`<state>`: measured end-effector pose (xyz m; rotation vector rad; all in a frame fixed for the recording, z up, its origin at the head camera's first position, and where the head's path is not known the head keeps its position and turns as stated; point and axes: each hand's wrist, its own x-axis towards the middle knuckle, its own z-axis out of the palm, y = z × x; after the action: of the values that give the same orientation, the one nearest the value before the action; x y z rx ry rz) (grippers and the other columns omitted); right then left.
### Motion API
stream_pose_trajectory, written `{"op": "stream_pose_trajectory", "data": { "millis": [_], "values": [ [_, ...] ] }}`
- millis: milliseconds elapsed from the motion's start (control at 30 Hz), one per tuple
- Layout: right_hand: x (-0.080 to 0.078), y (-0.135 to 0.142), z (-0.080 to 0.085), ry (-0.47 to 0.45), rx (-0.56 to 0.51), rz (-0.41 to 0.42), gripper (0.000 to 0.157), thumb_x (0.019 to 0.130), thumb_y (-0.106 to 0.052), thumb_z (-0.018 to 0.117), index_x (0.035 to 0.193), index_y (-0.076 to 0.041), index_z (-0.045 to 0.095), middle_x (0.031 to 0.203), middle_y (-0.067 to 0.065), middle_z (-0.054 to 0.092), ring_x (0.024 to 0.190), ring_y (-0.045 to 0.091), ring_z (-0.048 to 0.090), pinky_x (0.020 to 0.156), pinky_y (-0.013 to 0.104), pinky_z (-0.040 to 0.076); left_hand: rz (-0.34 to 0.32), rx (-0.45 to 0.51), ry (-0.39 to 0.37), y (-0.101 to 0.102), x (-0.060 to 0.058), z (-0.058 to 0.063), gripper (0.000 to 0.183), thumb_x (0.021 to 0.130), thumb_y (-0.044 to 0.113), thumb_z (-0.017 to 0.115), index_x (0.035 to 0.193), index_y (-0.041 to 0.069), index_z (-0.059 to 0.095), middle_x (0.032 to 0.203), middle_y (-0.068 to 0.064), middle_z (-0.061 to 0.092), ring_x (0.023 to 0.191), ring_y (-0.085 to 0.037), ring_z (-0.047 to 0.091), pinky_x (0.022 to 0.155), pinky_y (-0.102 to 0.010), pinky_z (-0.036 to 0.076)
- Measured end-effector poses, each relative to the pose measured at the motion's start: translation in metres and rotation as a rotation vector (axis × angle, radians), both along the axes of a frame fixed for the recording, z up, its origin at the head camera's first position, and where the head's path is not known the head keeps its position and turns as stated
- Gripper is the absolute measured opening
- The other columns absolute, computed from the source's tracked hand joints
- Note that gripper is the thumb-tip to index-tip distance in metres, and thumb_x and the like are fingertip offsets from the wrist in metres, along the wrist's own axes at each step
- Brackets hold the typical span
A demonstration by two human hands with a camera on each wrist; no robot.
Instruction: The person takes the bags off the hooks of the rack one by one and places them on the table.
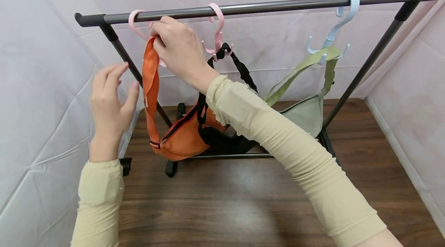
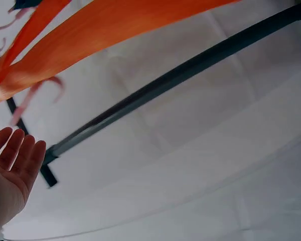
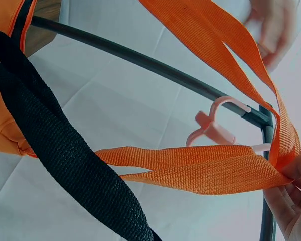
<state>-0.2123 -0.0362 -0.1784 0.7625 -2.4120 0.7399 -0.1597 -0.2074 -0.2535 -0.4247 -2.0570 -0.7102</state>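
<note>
Both sleeves are pale cream-yellow, close-fitting and wrinkled along their length, each with a squarish bulge near the cuff; the fingers are bare.

The right hand pinches an orange strap.

A black bag hangs from the middle pink hook; to its right, a pale green bag hangs from a light blue hook. Below is brown wood flooring, with pale sheeting behind.
</note>
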Motion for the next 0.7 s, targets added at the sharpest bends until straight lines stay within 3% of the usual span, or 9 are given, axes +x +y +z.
{"op": "stream_pose_trajectory", "data": {
  "millis": [200, 333, 533, 700],
  "values": [
    [0.000, 0.002, 0.002, -0.014, -0.005, 0.002, 0.022, 0.091, -0.010, 0.046, 0.099, -0.009, 0.066, 0.096, 0.001, 0.060, 0.083, 0.011, 0.054, 0.072, 0.017, 0.043, 0.014, 0.103, -0.138, -0.019, 0.018, -0.070, 0.042, 0.078, 0.014, 0.066, 0.116, -0.003, 0.057, 0.109, -0.022, 0.057, 0.098, -0.033, 0.053, 0.083, -0.014, 0.041],
    [0.001, 0.001, 0.002, -0.009, 0.010, 0.000, 0.019, 0.091, -0.012, 0.047, 0.097, -0.010, 0.066, 0.095, 0.001, 0.060, 0.082, 0.011, 0.053, 0.072, 0.018, 0.042, 0.013, 0.175, -0.182, -0.026, 0.032, -0.115, 0.047, 0.075, 0.017, 0.071, 0.116, -0.002, 0.057, 0.108, -0.021, 0.058, 0.096, -0.029, 0.053, 0.081, -0.007, 0.037],
    [0.003, 0.002, 0.002, -0.020, -0.011, 0.002, 0.021, 0.091, -0.009, 0.046, 0.099, -0.010, 0.066, 0.096, 0.001, 0.060, 0.084, 0.010, 0.054, 0.072, 0.017, 0.043, 0.029, 0.231, -0.249, -0.030, 0.048, -0.159, 0.057, 0.064, 0.005, 0.078, 0.116, -0.003, 0.057, 0.106, -0.022, 0.057, 0.094, -0.028, 0.053, 0.080, -0.009, 0.037],
    [0.002, 0.004, 0.003, -0.039, -0.019, -0.009, 0.022, 0.091, -0.009, 0.045, 0.100, -0.010, 0.066, 0.098, 0.000, 0.060, 0.085, 0.011, 0.054, 0.073, 0.017, 0.043, 0.056, 0.406, -0.417, -0.030, 0.058, -0.191, 0.055, 0.066, 0.001, 0.078, 0.117, -0.003, 0.056, 0.104, -0.015, 0.057, 0.092, -0.012, 0.051, 0.076, -0.006, 0.041]
  ]
}}
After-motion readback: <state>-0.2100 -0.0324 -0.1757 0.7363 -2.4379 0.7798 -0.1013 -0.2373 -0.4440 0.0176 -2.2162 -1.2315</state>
